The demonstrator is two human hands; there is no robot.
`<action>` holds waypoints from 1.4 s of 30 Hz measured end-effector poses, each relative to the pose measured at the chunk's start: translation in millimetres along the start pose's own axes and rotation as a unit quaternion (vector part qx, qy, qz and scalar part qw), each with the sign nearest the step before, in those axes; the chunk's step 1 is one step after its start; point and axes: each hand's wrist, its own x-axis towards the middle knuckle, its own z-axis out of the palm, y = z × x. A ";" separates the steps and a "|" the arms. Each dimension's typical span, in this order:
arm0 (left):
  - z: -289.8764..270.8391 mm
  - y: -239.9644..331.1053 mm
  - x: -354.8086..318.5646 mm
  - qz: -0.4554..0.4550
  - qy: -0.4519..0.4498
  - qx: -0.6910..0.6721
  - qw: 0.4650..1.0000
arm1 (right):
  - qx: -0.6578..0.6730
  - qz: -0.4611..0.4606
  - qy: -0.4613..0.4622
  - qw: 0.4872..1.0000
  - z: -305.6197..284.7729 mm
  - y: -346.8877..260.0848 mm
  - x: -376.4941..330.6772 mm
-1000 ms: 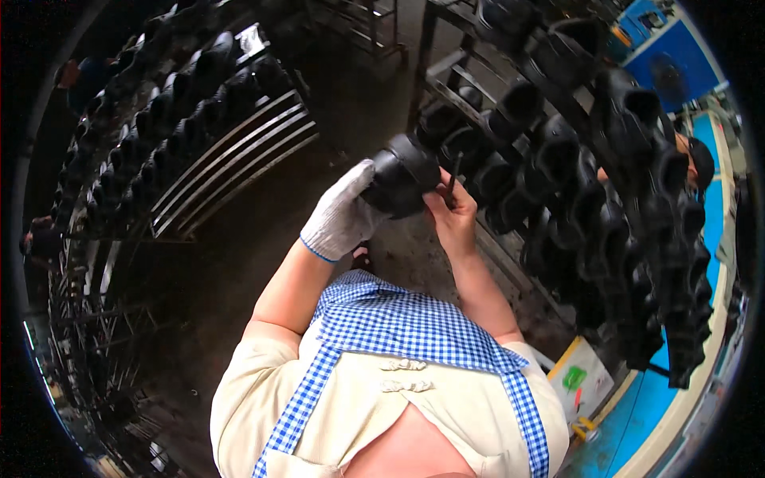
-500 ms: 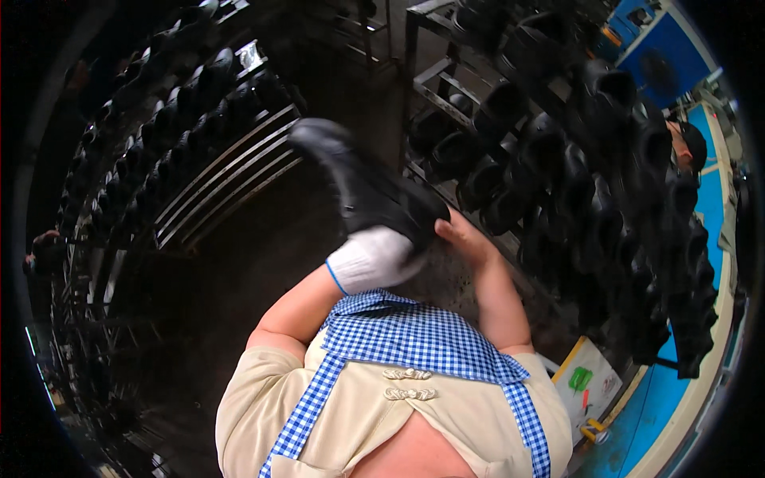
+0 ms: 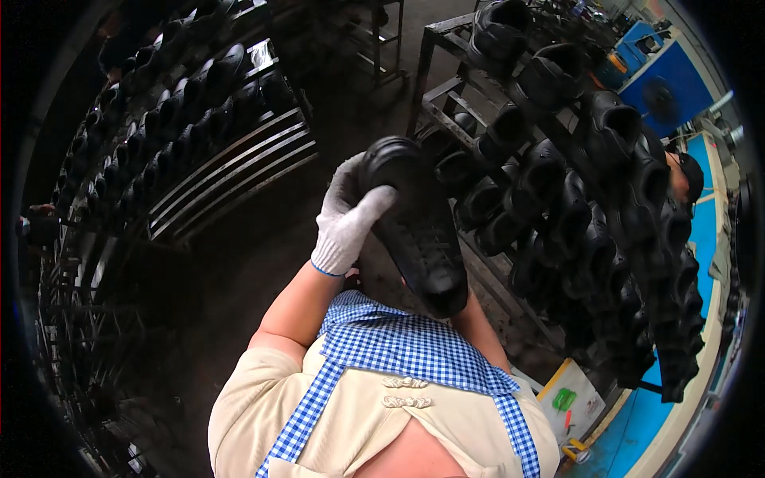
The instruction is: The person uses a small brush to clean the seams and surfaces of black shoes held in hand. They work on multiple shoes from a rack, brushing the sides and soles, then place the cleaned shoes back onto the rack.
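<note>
A black lace-up shoe [image 3: 422, 239] is held in front of my chest, its rounded toe pointing down toward me and its heel end away. My left hand [image 3: 347, 215], in a white knit glove with a blue cuff edge, is closed on the shoe's heel end, the thumb lying across the upper side. Behind the toe, my bare right forearm [image 3: 484, 331] reaches up from below. The shoe covers most of the right hand, so its fingers and grip are hidden.
Close on my right stands a metal rack [image 3: 446, 92] loaded with black shoes [image 3: 570, 195]. Another shoe rack [image 3: 231, 179] is at the left. Beyond the right rack are a blue-topped bench [image 3: 633, 422] and a person in a dark cap [image 3: 685, 177].
The shoe has swung round, so its toe now points toward me instead of away to the upper left. My left hand has moved up and away from me; my right hand has gone behind the shoe.
</note>
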 end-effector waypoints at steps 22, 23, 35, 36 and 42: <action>-148.5 -43.8 47.2 -0.240 -0.110 0.025 0.964 | -0.082 0.090 0.340 0.933 -37.4 -39.0 9.2; -149.4 -54.0 46.8 -0.246 -0.095 -0.051 0.963 | -0.070 0.059 0.320 0.943 -26.6 -46.8 16.7; -65.8 -118.9 104.2 -0.169 -0.017 -0.144 0.975 | -0.091 0.080 0.254 0.960 -6.8 -3.7 1.1; -50.0 -117.8 113.2 -0.181 -0.016 -0.132 0.974 | -0.106 0.097 0.265 0.954 -2.6 -1.2 -5.4; 33.9 -140.5 170.1 -0.157 -0.018 -0.053 0.986 | -0.180 0.160 0.310 0.920 -1.6 16.1 -32.0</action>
